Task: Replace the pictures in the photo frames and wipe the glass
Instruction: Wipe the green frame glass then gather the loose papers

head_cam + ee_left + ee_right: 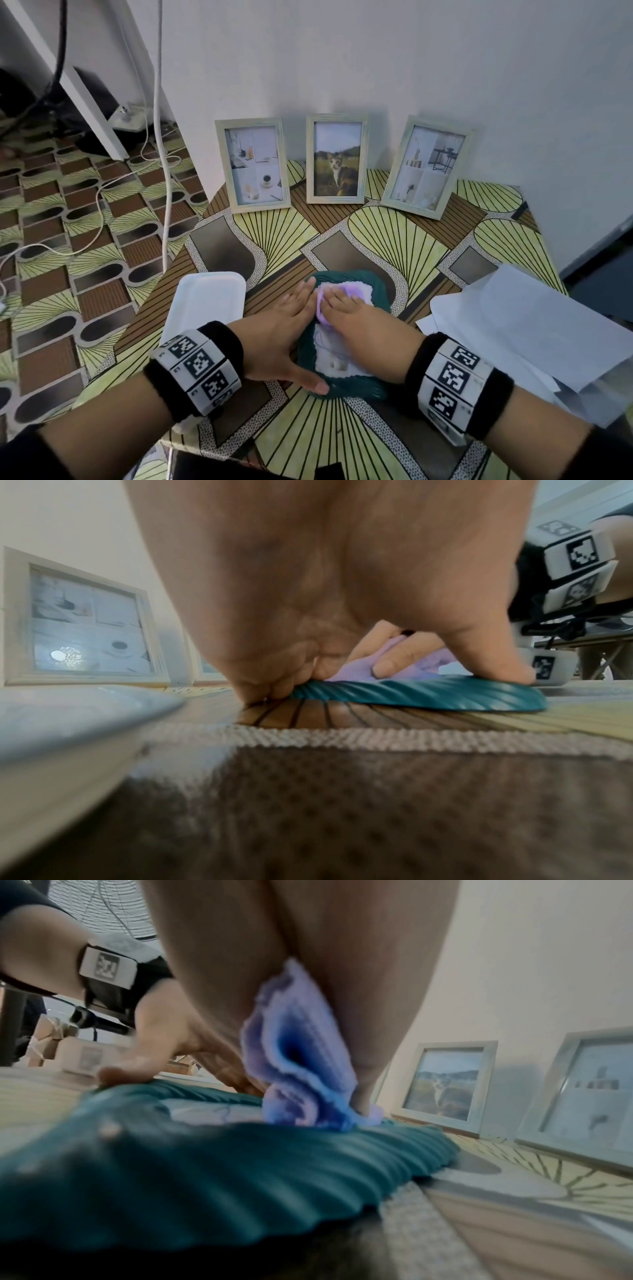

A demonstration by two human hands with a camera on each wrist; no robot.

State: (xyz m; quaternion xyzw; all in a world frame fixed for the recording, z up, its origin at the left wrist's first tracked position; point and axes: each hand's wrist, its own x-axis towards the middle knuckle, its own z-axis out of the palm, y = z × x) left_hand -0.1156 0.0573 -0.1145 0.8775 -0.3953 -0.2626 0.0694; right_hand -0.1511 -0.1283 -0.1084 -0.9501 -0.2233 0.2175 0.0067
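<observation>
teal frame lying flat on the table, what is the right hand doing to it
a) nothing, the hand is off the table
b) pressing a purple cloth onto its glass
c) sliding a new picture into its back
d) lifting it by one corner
b: the right hand lies on the purple cloth, pressing it onto the glass of the teal frame, while the left hand holds the frame's edge.
</observation>
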